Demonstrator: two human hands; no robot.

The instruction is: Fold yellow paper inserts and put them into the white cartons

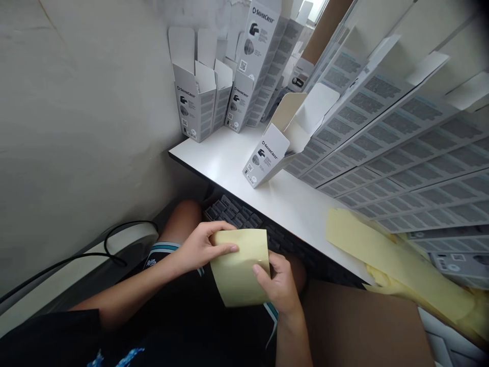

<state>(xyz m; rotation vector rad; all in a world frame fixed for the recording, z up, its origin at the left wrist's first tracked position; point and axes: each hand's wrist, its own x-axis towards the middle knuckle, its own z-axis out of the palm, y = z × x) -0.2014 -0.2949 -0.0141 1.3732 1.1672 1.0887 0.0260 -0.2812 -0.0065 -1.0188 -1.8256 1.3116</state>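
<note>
A pale yellow sheet (244, 275) is held over my lap, slightly curved. My left hand (208, 244) grips its upper left edge, thumb on the front and fingers behind. My right hand (277, 280) pinches the right edge with the thumb on the front; the fingers behind are partly hidden. Beyond the sheet an open SilverCrest box (267, 155) stands on the white table (229, 160) with its flaps up. Something dark shows inside it, too small to name.
More open boxes (194, 107) stand at the table's far left end. Stacked boxes (382, 122) line the right. Yellow sheets (397, 260) lie at the right edge, above a brown cardboard box (362, 326). Small dark packs (233, 211) sit below the table edge. A black cable (76, 257) runs left.
</note>
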